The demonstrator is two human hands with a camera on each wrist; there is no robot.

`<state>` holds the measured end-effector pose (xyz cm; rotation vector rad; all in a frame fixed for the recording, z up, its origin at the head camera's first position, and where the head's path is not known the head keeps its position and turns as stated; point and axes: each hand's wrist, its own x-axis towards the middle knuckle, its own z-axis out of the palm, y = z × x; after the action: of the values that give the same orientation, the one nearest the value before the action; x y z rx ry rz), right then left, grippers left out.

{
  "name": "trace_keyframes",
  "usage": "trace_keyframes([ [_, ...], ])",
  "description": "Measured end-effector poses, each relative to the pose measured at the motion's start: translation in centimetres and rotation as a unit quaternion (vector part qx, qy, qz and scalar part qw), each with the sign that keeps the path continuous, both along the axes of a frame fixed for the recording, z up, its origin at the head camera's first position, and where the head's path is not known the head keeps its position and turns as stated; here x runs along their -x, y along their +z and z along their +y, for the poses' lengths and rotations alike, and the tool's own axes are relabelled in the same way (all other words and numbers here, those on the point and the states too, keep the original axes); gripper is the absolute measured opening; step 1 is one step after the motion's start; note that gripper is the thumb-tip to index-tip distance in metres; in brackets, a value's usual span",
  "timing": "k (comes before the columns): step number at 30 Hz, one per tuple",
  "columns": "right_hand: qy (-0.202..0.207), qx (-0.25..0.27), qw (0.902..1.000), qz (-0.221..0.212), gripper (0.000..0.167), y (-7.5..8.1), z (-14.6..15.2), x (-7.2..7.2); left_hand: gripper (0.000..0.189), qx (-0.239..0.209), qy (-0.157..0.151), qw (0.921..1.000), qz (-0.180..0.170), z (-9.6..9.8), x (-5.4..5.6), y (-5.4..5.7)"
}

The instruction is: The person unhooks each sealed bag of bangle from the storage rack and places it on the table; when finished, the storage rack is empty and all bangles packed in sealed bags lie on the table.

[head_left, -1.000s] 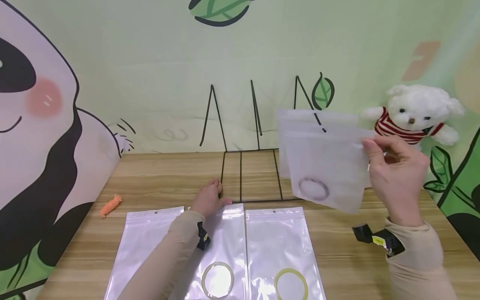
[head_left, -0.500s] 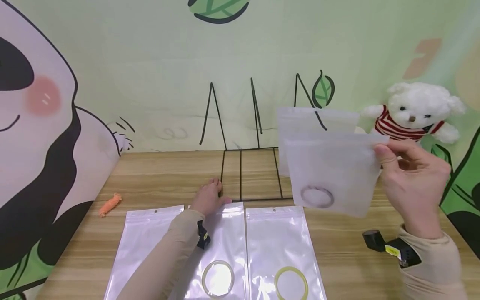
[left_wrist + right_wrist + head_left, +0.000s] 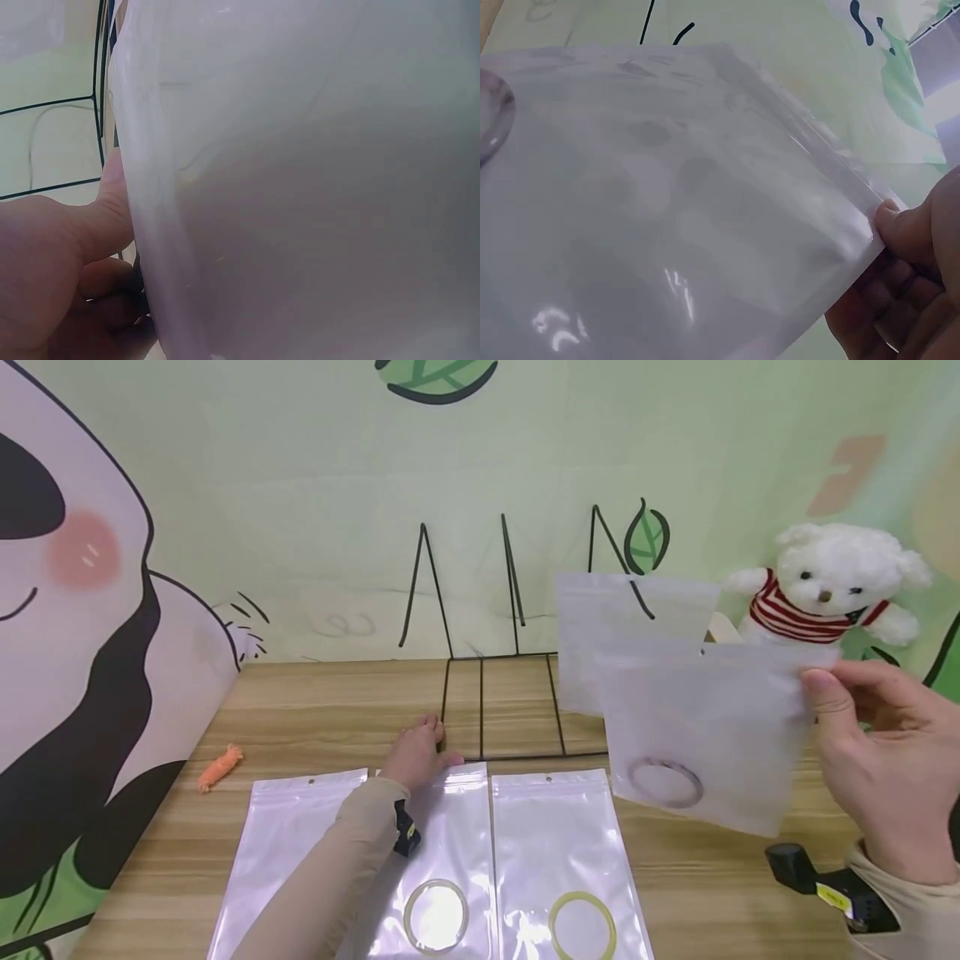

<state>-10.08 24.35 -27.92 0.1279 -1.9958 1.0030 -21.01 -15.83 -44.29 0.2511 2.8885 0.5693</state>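
Note:
My right hand pinches the upper right corner of a translucent zip bag between thumb and fingers. A greyish-purple bangle lies in its lower left part. Behind it, a second zip bag hangs on the right hook of a black wire display rack. The left hand grips the rack's front left corner, thumb on the near side; the wire is partly hidden by the fingers. In the right wrist view, the thumb presses on the bag's sealed edge.
Three white zip bags lie along the front: a left one, a middle one with a pale bangle, and a right one with a yellow-green bangle. An orange toy lies left; a white teddy bear sits back right.
My right hand has moved right and nearer to me with its zip bag, drawing away from the bag on the hook. The left hand has stayed at the rack's corner.

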Motion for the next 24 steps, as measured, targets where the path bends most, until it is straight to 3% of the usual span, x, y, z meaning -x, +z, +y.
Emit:
trace_keyframes([
  [7,-0.059,-0.021,0.9950,-0.078,0.018,-0.1,0.2,-1.6,0.077,-0.004,0.001,1.0000,0.001,0.0,0.1,-0.1],
  [11,-0.040,-0.034,0.9964,-0.066,0.014,-0.3,0.7,-2.2,0.077,-0.005,0.003,1.0000,0.000,-0.1,0.1,-0.3],
  [17,0.030,-0.035,0.9987,-0.020,0.011,-1.0,1.5,-2.9,0.076,-0.004,0.001,1.0000,0.002,0.0,0.0,-0.1],
  [24,0.054,-0.028,0.9979,-0.019,0.006,-1.8,1.7,-3.7,0.076,-0.001,0.000,1.0000,0.005,0.0,0.0,-0.1],
])
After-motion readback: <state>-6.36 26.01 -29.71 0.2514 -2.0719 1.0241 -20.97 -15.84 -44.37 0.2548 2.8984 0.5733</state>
